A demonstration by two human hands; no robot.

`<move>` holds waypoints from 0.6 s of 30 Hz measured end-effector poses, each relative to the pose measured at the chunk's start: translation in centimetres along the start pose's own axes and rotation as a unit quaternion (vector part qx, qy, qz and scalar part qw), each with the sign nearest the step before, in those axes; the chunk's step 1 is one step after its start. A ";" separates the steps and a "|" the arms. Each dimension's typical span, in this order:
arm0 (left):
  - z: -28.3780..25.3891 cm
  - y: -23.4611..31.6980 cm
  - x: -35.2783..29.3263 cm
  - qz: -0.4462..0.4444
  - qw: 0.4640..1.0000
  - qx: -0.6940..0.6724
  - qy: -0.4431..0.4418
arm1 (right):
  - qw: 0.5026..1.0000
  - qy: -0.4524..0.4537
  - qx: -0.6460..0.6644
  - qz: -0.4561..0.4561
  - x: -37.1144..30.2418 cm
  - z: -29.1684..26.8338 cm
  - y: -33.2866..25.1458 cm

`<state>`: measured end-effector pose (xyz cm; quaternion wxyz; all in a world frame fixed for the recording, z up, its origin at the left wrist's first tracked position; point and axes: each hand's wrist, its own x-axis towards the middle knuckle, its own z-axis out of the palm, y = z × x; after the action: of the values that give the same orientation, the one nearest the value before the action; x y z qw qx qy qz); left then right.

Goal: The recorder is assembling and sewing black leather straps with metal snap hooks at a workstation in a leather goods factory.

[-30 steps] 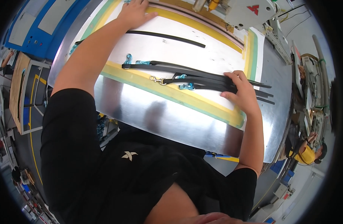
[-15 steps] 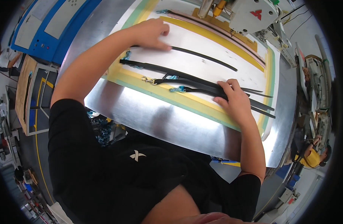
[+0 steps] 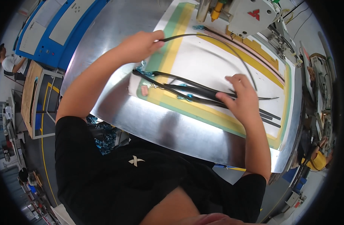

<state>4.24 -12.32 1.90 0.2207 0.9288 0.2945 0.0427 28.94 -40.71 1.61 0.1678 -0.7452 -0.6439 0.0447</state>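
My left hand [image 3: 142, 45] is closed on the end of a thin black strap [image 3: 217, 38], raised off the work surface. From there the strap bows in an arc over a white sheet edged with yellow and green tape [image 3: 157, 100]. My right hand [image 3: 244, 95] lies over a bundle of flat black straps [image 3: 202, 92], thumb and fingers apart. Metal snap hooks, some in blue wrapping [image 3: 187, 96], sit at the straps' left ends. Another black strap [image 3: 239, 47] lies along a pink strip at the far side, its end wrapped in blue [image 3: 198, 27].
A machine head [image 3: 252, 17] with a yellow-tipped nozzle [image 3: 217, 10] hangs over the far edge. The sheet lies on a shiny metal table [image 3: 172, 129]. A blue cabinet [image 3: 61, 35] stands at far left, near a wooden-topped stand [image 3: 29, 92]. Other people are at both sides.
My left hand has lifted the thin black strap from the sheet, bending it into an arc. The sheet and its straps appear farther right in view. My right hand remains over the bundle.
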 end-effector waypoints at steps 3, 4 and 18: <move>-0.2 3.4 1.0 0.072 0.997 0.014 -0.007 | 0.982 0.173 -0.042 -0.064 3.1 0.2 -1.5; -0.1 3.7 1.2 0.108 0.994 0.021 -0.010 | 0.974 0.207 -0.065 -0.065 4.4 0.3 -2.6; 5.0 3.3 9.5 0.198 0.969 -0.128 -0.076 | 0.999 -0.034 -0.010 0.015 9.6 1.7 -1.5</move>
<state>14.83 -11.24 -1.64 0.3463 0.9334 0.0787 0.0518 28.65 -30.85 1.87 0.1382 -0.7546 -0.6380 0.0661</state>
